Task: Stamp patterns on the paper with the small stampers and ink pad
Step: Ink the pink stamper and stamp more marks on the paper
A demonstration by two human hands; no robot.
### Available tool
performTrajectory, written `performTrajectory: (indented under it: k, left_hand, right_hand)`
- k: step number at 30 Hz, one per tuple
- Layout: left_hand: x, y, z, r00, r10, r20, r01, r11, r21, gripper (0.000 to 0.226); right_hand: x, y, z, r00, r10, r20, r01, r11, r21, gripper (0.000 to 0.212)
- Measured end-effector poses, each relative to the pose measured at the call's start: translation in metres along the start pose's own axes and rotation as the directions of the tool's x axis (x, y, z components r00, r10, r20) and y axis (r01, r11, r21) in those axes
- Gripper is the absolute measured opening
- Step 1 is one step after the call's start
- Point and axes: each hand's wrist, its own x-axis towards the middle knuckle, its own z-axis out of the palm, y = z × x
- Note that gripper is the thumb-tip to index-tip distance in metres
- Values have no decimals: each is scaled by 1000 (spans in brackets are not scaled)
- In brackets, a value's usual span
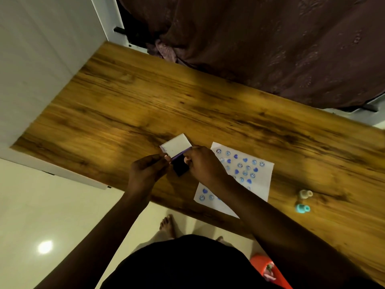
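Note:
The ink pad [179, 166] lies on the wooden table [125, 105] with its white lid [176, 147] swung up and back, and the dark pad shows below the hinge. My left hand [148, 171] pinches the pad's left edge. My right hand [203, 164] grips its right edge and the lid's corner. To the right lies the white paper [261, 176], covered with several blue hearts and smiley prints; my right forearm crosses its lower part. Two small stampers lie on their sides further right, a cream one [305, 193] and a teal one [302, 209].
A dark maroon curtain [270, 49] hangs behind the table's far edge. A white wall panel [41, 59] stands to the left. Below the near edge are a pale tiled floor [52, 205], a bare foot [167, 225] and a red-orange object [268, 268].

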Motion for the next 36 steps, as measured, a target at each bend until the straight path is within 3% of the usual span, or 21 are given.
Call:
performTrajectory:
  k: [9,15,18,20,24,31,36]
  left_hand:
    - [0,1,12,1000,17,15,-16,999,-34,26]
    - [-1,-9,27,997,-17,77,18,1000,-11,34]
    - [-3,-18,43,993,-43,109,42,999,11,39]
    - [-5,-24,57,988,-58,142,57,998,13,30]
    - [-11,-33,84,973,-74,219,65,997,45,16]
    - [-15,-49,110,957,-160,240,130,982,137,35]
    - [-16,-51,115,953,-187,237,151,975,163,39]
  right_hand:
    - [-1,2,-9,999,-24,-38,24,1000,3,21]
    - [-37,28,-46,967,116,-227,-30,936,350,18]
    - [-73,57,-59,947,268,-178,-134,831,539,26]
    - [-98,78,-61,917,364,-160,-205,778,594,29]
    - [-145,108,-57,864,458,-208,-317,817,481,28]
    - [-182,109,-36,865,422,-273,-352,896,269,23]
    - [-182,107,-22,904,369,-218,-327,923,203,14]
